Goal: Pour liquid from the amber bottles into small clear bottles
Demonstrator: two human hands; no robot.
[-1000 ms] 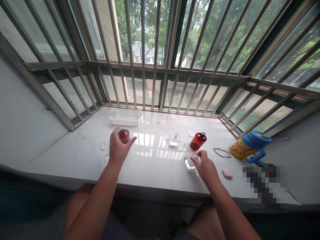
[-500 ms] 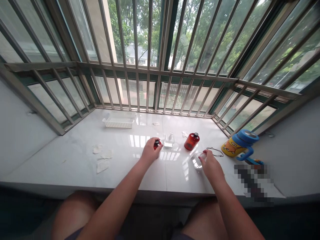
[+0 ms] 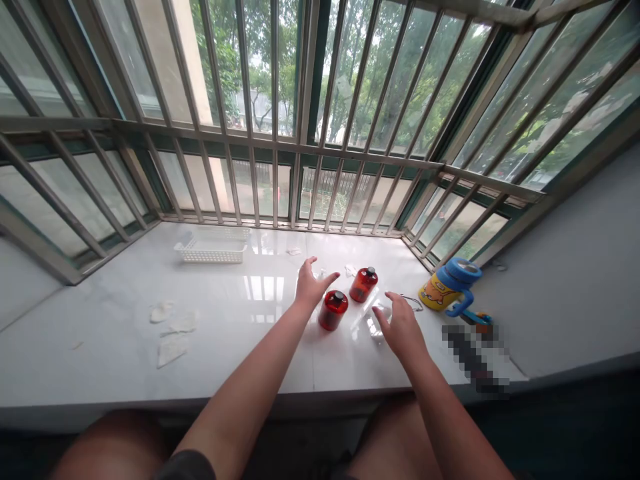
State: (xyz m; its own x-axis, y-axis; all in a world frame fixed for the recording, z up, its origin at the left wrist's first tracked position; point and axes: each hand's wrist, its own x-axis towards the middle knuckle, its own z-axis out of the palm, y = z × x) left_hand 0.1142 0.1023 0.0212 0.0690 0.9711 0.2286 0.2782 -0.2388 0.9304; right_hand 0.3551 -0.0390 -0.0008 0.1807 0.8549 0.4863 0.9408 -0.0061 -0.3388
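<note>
My left hand (image 3: 313, 288) hangs open with its fingers spread, holding nothing, just behind a red plastic bottle with a black cap (image 3: 333, 311) that stands on the white stone sill (image 3: 100, 333). A second red bottle (image 3: 363, 285) stands a little farther back. My right hand (image 3: 403, 327) rests on a clear plastic bottle (image 3: 369, 321), which lies tilted with its near part under my fingers. I cannot tell whether the clear pump bottle from earlier is still standing, since it does not show clearly behind my left hand.
A white plastic basket (image 3: 211, 247) sits at the back left, with tissue scraps (image 3: 173, 333) at the left. To the right are a thin wire loop (image 3: 413, 302) and a yellow cup with blue handle (image 3: 443, 291). Steel window bars (image 3: 273, 173) close off the back.
The red bottle from my left hand now stands on the sill, and that hand has opened. The head view has shifted, with the sill appearing lower and farther away.
</note>
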